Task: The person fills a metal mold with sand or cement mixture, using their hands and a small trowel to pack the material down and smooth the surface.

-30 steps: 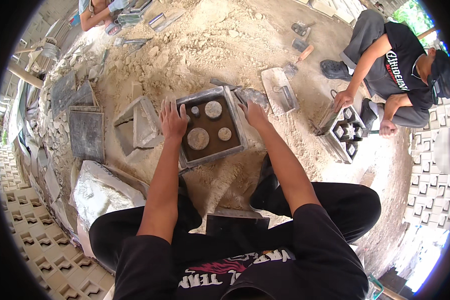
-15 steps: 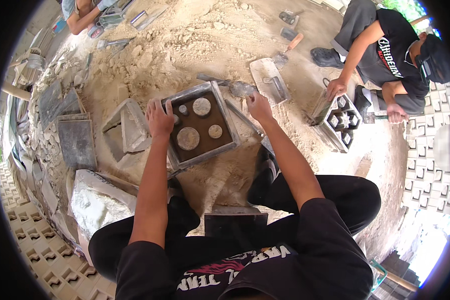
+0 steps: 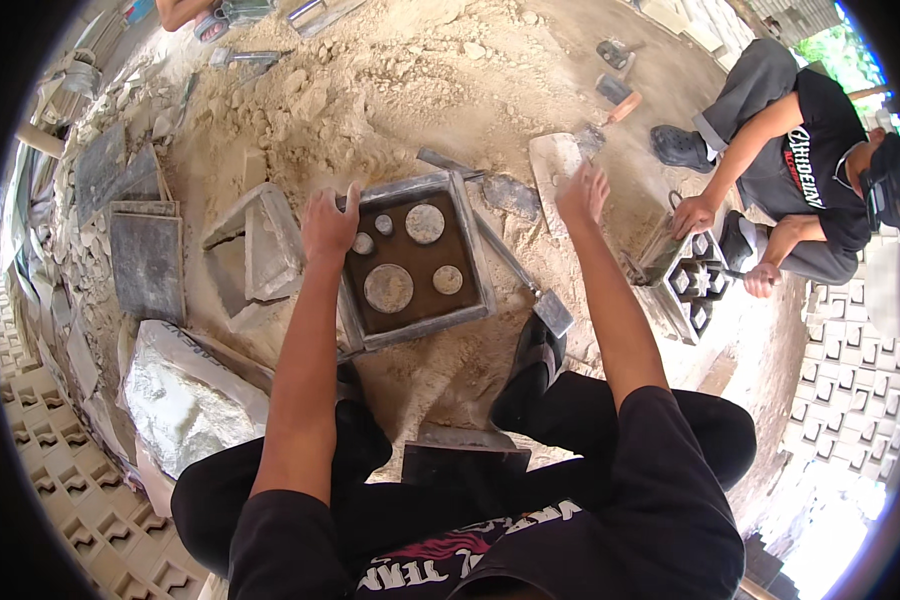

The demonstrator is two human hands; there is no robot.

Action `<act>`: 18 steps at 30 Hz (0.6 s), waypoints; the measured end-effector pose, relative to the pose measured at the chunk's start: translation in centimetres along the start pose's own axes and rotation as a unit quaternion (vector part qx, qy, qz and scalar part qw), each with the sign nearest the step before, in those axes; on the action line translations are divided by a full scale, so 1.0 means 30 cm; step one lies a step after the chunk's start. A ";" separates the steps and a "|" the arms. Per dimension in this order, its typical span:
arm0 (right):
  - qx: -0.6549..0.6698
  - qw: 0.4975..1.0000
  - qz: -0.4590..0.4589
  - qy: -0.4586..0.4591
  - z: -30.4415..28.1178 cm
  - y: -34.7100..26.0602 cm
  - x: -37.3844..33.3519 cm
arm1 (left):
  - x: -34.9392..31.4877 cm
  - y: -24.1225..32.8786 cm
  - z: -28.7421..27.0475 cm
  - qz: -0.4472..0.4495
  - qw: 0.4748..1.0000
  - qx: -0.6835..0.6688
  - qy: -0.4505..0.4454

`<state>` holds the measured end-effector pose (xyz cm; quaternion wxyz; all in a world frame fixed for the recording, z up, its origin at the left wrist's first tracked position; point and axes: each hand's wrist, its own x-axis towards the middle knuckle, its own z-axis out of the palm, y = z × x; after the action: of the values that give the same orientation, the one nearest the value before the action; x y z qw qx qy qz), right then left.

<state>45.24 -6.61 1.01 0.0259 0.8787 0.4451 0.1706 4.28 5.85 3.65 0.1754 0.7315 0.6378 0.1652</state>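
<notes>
A square grey mould frame (image 3: 420, 325) lies tilted on the sandy ground in front of me. Inside it, several pale round discs of different sizes sit in a brown base. My left hand (image 3: 330, 225) rests over the frame's left side, thumb raised and fingers curled around the rim. Beyond the frame to the right, my right hand (image 3: 583, 195) is over a flat plastering trowel (image 3: 547, 158), covering its handle. Its fingers look stretched out; contact with the handle is hidden. Between the two lies a flat grey piece (image 3: 510, 195).
A long-handled small metal tool (image 3: 553, 312) lies right of the frame. Left are a triangular pale block (image 3: 273, 245), dark slabs (image 3: 148, 265) and an opened sack of white powder (image 3: 190, 405). At right a co-worker (image 3: 770, 140) handles a patterned mould (image 3: 695, 285). Another person's arm shows top left.
My right hand has moved right, from beside the flat grey piece to the plastering trowel, and its fingers have opened out. The left hand stays on the frame. The whole view has shifted slightly.
</notes>
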 end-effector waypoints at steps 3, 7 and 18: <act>0.240 0.963 -0.095 -0.072 0.021 -0.136 0.047 | 0.000 0.016 0.016 -0.002 1.000 -0.014 -0.007; 0.588 0.663 0.116 -0.449 -0.096 -0.417 0.050 | -0.005 -0.017 0.002 -0.001 1.000 0.000 0.018; 0.602 0.619 0.255 -0.435 -0.040 -0.489 0.120 | 0.008 0.000 0.009 -0.013 1.000 0.002 -0.003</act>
<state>35.47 4.96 0.23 -0.3634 0.7471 0.1425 -0.5380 4.44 6.07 3.41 0.1778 0.7240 0.6472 0.1593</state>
